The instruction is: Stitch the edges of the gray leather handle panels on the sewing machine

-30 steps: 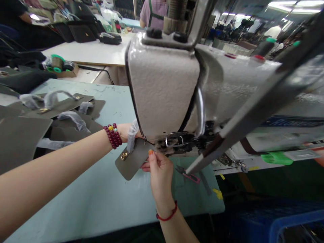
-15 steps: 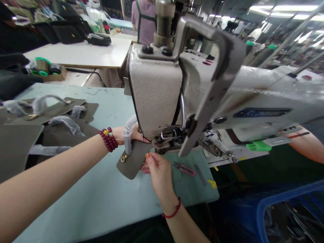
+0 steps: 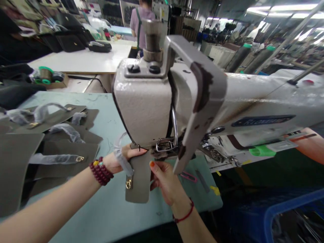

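A grey leather piece with a gold ring fitting and a plastic-wrapped strap hangs from under the head of the cream sewing machine. My left hand grips its upper left edge beside the needle area, fingers partly hidden behind the machine. My right hand pinches its right edge just below the presser foot. Both wrists wear bracelets.
Several grey leather panels with wrapped handles lie on the pale blue table at left. Pink thread snips rest right of my hand. A blue bin sits below right. Another person's arm shows at far right; a person stands behind.
The leather piece has swung from slanting left to hanging nearly straight down. Both hands moved lower and slightly left with it, while the view shifted upward over the machine.
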The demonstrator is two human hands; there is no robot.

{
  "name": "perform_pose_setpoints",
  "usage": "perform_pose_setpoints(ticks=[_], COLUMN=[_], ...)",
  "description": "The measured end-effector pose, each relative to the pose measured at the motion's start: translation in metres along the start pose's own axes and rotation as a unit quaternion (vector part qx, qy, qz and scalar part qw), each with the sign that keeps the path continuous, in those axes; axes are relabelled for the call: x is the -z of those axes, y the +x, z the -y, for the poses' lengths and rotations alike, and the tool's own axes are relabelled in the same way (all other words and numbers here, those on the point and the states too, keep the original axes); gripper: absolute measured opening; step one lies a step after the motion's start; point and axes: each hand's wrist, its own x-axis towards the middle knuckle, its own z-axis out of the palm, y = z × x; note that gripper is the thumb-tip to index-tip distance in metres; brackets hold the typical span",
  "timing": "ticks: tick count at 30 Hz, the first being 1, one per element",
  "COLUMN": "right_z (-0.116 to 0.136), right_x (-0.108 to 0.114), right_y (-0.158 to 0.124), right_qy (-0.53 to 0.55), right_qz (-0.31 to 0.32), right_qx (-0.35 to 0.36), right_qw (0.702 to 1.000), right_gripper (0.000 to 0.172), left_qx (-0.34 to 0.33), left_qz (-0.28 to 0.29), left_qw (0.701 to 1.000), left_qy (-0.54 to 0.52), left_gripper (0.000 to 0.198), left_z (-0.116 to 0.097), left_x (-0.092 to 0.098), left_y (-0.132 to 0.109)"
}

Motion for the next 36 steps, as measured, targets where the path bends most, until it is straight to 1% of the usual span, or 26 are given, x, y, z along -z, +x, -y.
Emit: perform_pose_setpoints(ticks=[2, 4, 6, 10, 12, 14, 17, 19, 22, 26, 31, 36], right_z=[0.004, 0.006, 0.008, 0.011, 0.013, 0.014, 0.013, 0.011, 0.01, 0.01, 0.012, 0.014], right_x=[0.006, 0.009, 0.011, 0.013, 0.013, 0.014, 0.012, 0.011, 0.01, 0.011, 0.011, 0.01], right_y=[-0.002, -0.002, -0.003, -0.004, -0.005, -0.005, -0.005, -0.005, -0.004, -0.004, -0.003, 0.0], right_qy=[0.0, -0.007, -0.025, -0.101, -0.142, -0.176, -0.207, -0.213, -0.222, -0.229, -0.215, -0.216], right_qz=[0.015, 0.016, 0.0, -0.031, -0.039, -0.045, -0.056, -0.064, -0.067, -0.055, -0.042, -0.046], right_qx=[-0.022, -0.026, -0.013, 0.043, 0.063, 0.078, 0.101, 0.113, 0.119, 0.106, 0.11, 0.121], right_qw=[1.0, 1.0, 1.0, 0.993, 0.987, 0.98, 0.971, 0.968, 0.965, 0.966, 0.969, 0.968], right_gripper=[0.048, 0.047, 0.044, 0.036, 0.034, 0.033, 0.033, 0.033, 0.035, 0.035, 0.036, 0.036], left_qx=[0.015, 0.006, -0.006, -0.006, -0.009, -0.007, 0.007, 0.01, 0.007, 0.001, -0.003, -0.028], left_qz=[0.013, 0.015, 0.013, 0.009, -0.004, -0.013, 0.005, 0.016, 0.003, -0.006, 0.007, 0.016], left_qw=[1.0, 1.0, 1.0, 1.0, 1.0, 1.0, 1.0, 1.0, 1.0, 1.0, 1.0, 0.999], left_qy=[0.005, 0.0, -0.01, -0.024, -0.012, 0.0, 0.012, 0.017, 0.012, 0.013, 0.019, 0.008], left_gripper=[0.031, 0.026, 0.023, 0.02, 0.019, 0.024, 0.026, 0.024, 0.025, 0.026, 0.029, 0.037], left_z=[0.007, 0.016, 0.022, 0.029, 0.029, 0.026, 0.02, 0.016, 0.014, 0.016, 0.017, 0.013], left_x=[0.001, 0.001, -0.001, -0.002, -0.001, 0.001, 0.0, -0.002, -0.005, -0.002, 0.001, -0.005], left_y=[0.0, -0.001, -0.003, -0.005, -0.005, -0.005, -0.005, -0.006, -0.006, -0.003, -0.002, -0.005])
